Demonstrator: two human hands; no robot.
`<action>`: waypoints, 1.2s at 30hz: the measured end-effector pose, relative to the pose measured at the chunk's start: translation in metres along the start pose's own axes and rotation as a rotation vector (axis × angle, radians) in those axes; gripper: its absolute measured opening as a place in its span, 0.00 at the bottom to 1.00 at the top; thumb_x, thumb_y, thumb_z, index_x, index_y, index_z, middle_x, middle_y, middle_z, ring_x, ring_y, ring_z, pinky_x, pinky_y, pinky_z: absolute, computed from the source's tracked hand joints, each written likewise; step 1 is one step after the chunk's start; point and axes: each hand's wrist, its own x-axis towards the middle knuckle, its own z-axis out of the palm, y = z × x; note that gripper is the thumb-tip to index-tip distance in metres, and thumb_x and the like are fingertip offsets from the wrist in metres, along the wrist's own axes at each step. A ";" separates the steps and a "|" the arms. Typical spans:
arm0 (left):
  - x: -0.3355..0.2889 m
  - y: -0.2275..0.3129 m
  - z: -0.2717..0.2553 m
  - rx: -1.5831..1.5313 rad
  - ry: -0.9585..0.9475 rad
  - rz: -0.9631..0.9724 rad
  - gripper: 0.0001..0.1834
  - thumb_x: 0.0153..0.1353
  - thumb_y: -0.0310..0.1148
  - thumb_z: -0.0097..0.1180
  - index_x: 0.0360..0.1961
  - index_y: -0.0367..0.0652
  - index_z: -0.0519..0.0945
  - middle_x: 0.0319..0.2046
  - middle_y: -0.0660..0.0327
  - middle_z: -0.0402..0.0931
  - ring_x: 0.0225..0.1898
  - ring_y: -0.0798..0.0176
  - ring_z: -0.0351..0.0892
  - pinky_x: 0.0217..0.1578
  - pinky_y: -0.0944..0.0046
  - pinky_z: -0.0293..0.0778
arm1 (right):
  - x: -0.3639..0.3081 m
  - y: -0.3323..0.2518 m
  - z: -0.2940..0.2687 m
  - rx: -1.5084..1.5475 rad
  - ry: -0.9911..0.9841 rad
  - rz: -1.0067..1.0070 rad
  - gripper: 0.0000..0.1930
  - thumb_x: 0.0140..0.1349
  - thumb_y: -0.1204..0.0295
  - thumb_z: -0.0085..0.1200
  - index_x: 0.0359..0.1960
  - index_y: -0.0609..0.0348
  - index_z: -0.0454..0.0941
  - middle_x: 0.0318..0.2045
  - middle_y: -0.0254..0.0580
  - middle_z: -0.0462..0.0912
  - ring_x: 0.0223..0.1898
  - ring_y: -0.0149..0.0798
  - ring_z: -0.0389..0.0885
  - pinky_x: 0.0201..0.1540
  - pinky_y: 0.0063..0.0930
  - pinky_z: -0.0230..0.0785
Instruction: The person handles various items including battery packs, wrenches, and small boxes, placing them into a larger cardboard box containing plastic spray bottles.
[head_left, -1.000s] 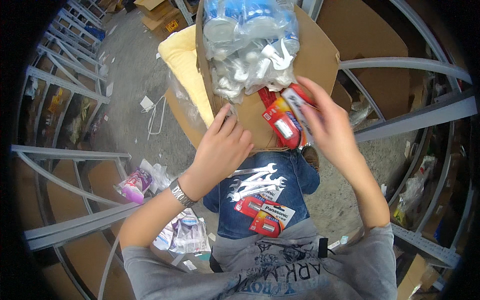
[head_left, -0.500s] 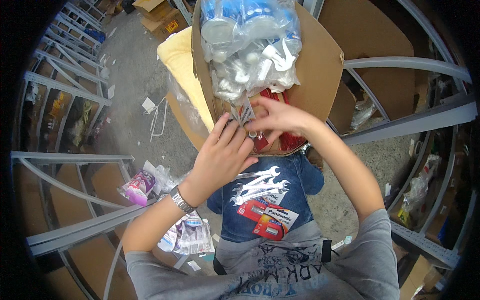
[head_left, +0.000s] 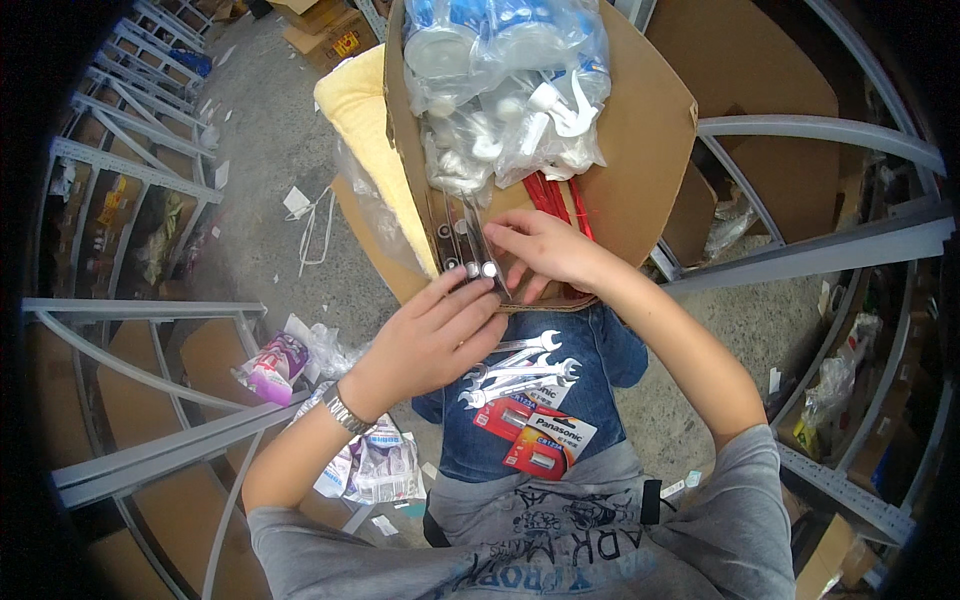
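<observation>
Several battery packs (head_left: 462, 238): we see them standing on edge in a row inside the cardboard box (head_left: 655, 150), along its left wall; being thin, they could topple rightward if pressure came off unevenly.
Our left hand (head_left: 430, 335): its fingers lie side by side over the packs' near ends; we cannot tell whether it pinches any, and a push from it might skew the row.
Our right hand (head_left: 560, 250): fingers parted, tips at the rightmost pack; a careless brush there could tip that one over.
Clear bag (head_left: 500, 150): its loose lower edge sits just beyond the packs, so a card corner might snag in it.
Red strips (head_left: 575, 205): they lie to the row's right; a pack falling on them would probably rest crooked.
Our lap (head_left: 605, 400): wrenches (head_left: 525, 375) lie loosely beside and partly over more carded batteries (head_left: 550, 445); if we shifted a knee, both could slide to the floor (head_left: 700, 350), the smooth metal likely first.
</observation>
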 end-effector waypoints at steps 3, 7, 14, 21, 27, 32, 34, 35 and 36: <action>-0.003 0.003 0.000 -0.095 0.006 0.010 0.14 0.44 0.30 0.58 0.36 0.43 0.77 0.44 0.59 0.74 0.53 0.56 0.72 0.58 0.53 0.64 | -0.002 -0.005 0.004 -0.065 0.014 0.016 0.27 0.63 0.54 0.48 0.52 0.68 0.67 0.39 0.45 0.74 0.26 0.31 0.78 0.19 0.24 0.77; -0.002 0.005 0.000 -0.219 0.029 -0.004 0.11 0.45 0.26 0.56 0.33 0.41 0.76 0.44 0.56 0.74 0.52 0.52 0.72 0.58 0.52 0.64 | -0.004 -0.009 0.004 -0.057 0.036 0.031 0.28 0.62 0.55 0.50 0.52 0.71 0.66 0.40 0.46 0.75 0.26 0.32 0.78 0.20 0.23 0.77; -0.008 -0.005 -0.007 -0.268 0.312 -0.309 0.12 0.46 0.23 0.54 0.34 0.40 0.73 0.44 0.54 0.73 0.50 0.51 0.73 0.44 0.54 0.68 | -0.001 -0.010 0.001 -0.047 -0.009 0.034 0.25 0.62 0.56 0.49 0.47 0.73 0.69 0.38 0.46 0.76 0.25 0.31 0.79 0.19 0.23 0.77; 0.021 0.010 -0.002 0.100 -0.039 -0.293 0.20 0.51 0.48 0.56 0.38 0.44 0.74 0.46 0.61 0.72 0.59 0.60 0.63 0.54 0.51 0.56 | -0.002 -0.011 -0.003 -0.122 0.018 0.021 0.22 0.59 0.60 0.48 0.39 0.72 0.74 0.30 0.51 0.78 0.24 0.40 0.81 0.21 0.31 0.77; 0.027 0.012 0.009 0.147 -0.115 -0.289 0.22 0.49 0.53 0.55 0.29 0.43 0.76 0.41 0.60 0.71 0.54 0.59 0.66 0.62 0.45 0.49 | -0.009 -0.010 -0.012 -0.604 0.386 -0.246 0.14 0.56 0.68 0.47 0.37 0.68 0.77 0.23 0.55 0.79 0.24 0.45 0.80 0.30 0.35 0.71; 0.029 0.012 0.010 0.142 -0.131 -0.291 0.21 0.50 0.51 0.56 0.29 0.42 0.75 0.40 0.59 0.71 0.53 0.57 0.67 0.62 0.46 0.49 | -0.020 0.006 -0.001 -0.516 0.435 -0.456 0.13 0.53 0.73 0.51 0.39 0.66 0.69 0.26 0.59 0.77 0.32 0.58 0.77 0.35 0.40 0.70; 0.028 0.011 0.011 0.147 -0.114 -0.287 0.20 0.50 0.51 0.56 0.30 0.42 0.75 0.40 0.58 0.71 0.52 0.57 0.68 0.62 0.46 0.50 | -0.017 0.019 0.000 -0.497 0.336 -0.491 0.14 0.50 0.77 0.52 0.38 0.64 0.64 0.27 0.58 0.76 0.32 0.59 0.77 0.34 0.41 0.70; 0.027 0.011 0.011 0.148 -0.104 -0.286 0.20 0.50 0.50 0.56 0.30 0.43 0.74 0.40 0.58 0.71 0.52 0.57 0.68 0.62 0.47 0.50 | -0.017 0.022 -0.001 -0.458 0.276 -0.499 0.13 0.50 0.78 0.51 0.38 0.64 0.64 0.27 0.57 0.76 0.32 0.56 0.77 0.35 0.40 0.70; 0.026 0.011 0.011 0.149 -0.094 -0.285 0.20 0.50 0.50 0.56 0.30 0.43 0.74 0.39 0.58 0.71 0.52 0.57 0.68 0.62 0.47 0.50 | -0.016 0.025 -0.001 -0.419 0.216 -0.506 0.13 0.51 0.78 0.51 0.38 0.63 0.65 0.28 0.56 0.76 0.32 0.54 0.78 0.35 0.39 0.70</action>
